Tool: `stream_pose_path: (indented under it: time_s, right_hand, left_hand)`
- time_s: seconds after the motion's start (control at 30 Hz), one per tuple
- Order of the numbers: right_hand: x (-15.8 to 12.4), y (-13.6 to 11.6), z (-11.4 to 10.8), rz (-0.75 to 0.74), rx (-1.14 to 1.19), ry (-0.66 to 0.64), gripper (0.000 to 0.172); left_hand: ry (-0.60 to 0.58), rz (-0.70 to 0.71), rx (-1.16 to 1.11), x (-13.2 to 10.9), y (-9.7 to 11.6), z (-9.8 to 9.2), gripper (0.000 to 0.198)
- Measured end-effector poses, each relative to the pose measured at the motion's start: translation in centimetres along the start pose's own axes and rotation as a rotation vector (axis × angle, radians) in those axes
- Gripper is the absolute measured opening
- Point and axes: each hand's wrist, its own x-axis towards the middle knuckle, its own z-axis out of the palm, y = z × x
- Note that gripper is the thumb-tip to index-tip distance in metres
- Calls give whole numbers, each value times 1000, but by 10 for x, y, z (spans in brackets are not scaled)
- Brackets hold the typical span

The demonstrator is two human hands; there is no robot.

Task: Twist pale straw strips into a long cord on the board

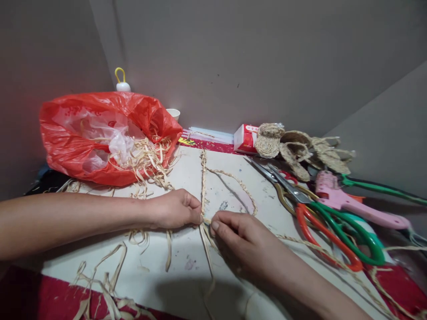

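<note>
A braided straw cord [203,182] runs straight down the middle of the white board [233,258]. At its lower end my left hand [176,208] pinches the straw strands between thumb and fingers. Just to the right, my right hand [238,233] has its thumb and forefinger closed on a strand at the same spot. Loose flat strands [207,255] hang from between the hands toward me. A thinner braided loop [238,180] curves off to the right of the cord. The fingertips partly hide the point where the strands cross.
A red plastic bag [73,153] of straw stands at the left. To the right lie scissors with red and green handles [333,235], a pink glue gun [360,206] and woven straw pieces [296,146]. Straw scraps [106,289] lie at front left. Grey walls close off the back.
</note>
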Motion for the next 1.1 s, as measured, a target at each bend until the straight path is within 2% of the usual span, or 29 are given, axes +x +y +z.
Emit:
stream_pose_path:
  time_s: [0.13, 0.23, 0.37, 0.47, 0.6, 0.7, 0.8, 0.93, 1.0, 1.1]
  right_hand:
    - [-1, 6, 17, 89, 244, 0, 31]
    - [-5, 5, 33, 82, 261, 66, 31]
    - [-11, -2, 41, -49, -35, 164, 33]
    - [-13, -3, 40, -68, -261, 215, 30]
    - [-12, 1, 40, -74, -483, 257, 23]
    - [-11, 5, 43, -132, -667, 266, 21]
    - [-12, 11, 45, -273, -841, 349, 18]
    - [-14, 15, 47, -481, -1024, 518, 16]
    - [-14, 17, 48, -547, -1106, 531, 18]
    - [-16, 17, 54, -569, -1178, 471, 20]
  left_hand:
    - [6, 33, -16, -1, 0, 2, 15]
    - [-14, 32, -121, -2, -2, 4, 12]
    - [-61, -35, -346, -3, -4, 3, 12]
    - [-71, -61, -428, -4, -5, 2, 19]
    - [-30, 18, -346, -6, -9, 4, 21]
    - [-37, 105, -258, -8, -11, 5, 27]
    - [-64, 146, -223, -8, -11, 7, 31]
    - [-29, 135, -218, -4, -13, 10, 25]
    - [-5, 123, -204, -3, -13, 11, 26]
    - [26, 108, -138, -5, -13, 11, 25]
